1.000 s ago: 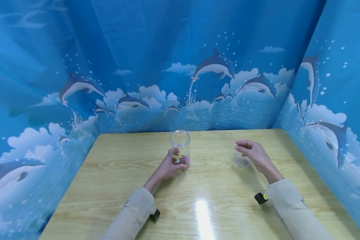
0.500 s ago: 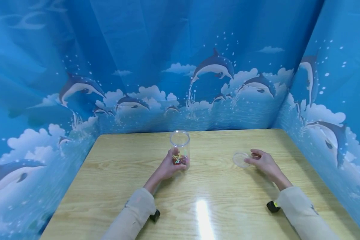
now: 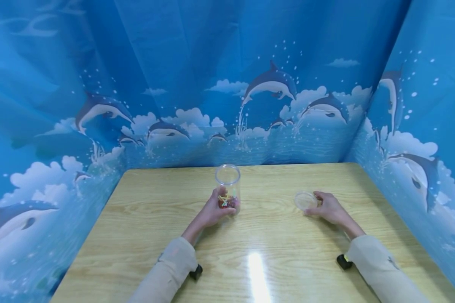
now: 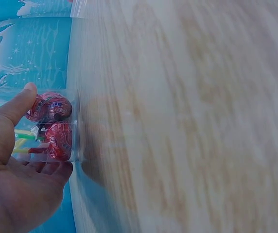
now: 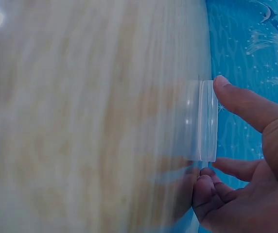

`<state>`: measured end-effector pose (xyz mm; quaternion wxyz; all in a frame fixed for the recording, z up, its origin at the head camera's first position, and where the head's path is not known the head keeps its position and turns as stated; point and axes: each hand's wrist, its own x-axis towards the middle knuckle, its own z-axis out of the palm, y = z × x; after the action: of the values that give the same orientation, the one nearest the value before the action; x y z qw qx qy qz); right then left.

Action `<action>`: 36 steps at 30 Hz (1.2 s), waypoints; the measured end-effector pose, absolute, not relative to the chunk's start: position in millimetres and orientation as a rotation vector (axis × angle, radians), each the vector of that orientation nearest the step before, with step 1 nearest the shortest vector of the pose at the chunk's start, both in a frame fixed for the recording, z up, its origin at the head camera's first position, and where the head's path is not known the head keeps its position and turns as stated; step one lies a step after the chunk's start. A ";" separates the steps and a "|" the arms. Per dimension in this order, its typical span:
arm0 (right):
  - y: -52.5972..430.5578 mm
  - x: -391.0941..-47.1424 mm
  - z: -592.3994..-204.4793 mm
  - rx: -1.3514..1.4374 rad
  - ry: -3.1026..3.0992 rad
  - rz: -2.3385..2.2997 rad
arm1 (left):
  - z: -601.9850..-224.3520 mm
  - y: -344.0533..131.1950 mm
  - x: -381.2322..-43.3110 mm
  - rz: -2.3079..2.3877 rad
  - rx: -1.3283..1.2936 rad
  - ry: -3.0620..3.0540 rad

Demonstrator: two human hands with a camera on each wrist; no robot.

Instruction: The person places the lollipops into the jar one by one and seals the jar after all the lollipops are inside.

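In the head view, my left hand (image 3: 212, 210) grips the lower part of a tall clear jar (image 3: 233, 189), which stands upright with its top uncovered. Red-wrapped lollipops (image 4: 59, 138) with yellow and green sticks lie at the jar's bottom, seen through the wall between thumb and fingers in the left wrist view. Over to the right, a round clear lid (image 3: 303, 200) lies flat on the table. My right hand (image 3: 330, 209) holds that lid by its edge, with the thumb on one side of the rim and the forefinger opposite in the right wrist view.
Both things are on a light wood-grain table (image 3: 269, 235), jar near the middle and lid to its right. A blue curtain (image 3: 197, 84) printed with dolphins stands behind the table and along its sides. Light glares off the table's front.
My right hand has come down from above the lid, shifted right, then closed in on the lid's edge. The left hand and the jar have stayed in place.
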<state>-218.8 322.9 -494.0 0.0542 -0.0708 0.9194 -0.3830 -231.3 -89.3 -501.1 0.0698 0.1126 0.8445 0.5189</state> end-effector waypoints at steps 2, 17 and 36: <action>322.0 -221.5 -495.3 -0.231 2.844 -1.093 | -501.0 -88.9 -231.2 1.557 0.329 2.543; 298.6 -222.1 -474.1 -0.205 2.739 -1.199 | -499.5 -89.3 -230.0 1.559 0.330 2.542; 213.5 -215.4 -396.9 -0.412 2.664 -1.384 | -501.6 -88.5 -230.5 1.566 0.346 2.542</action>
<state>-215.4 213.5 -396.9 0.0554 -0.1359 0.8778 -0.4561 -230.5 -88.5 -501.6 0.0682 0.1147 0.8438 0.5198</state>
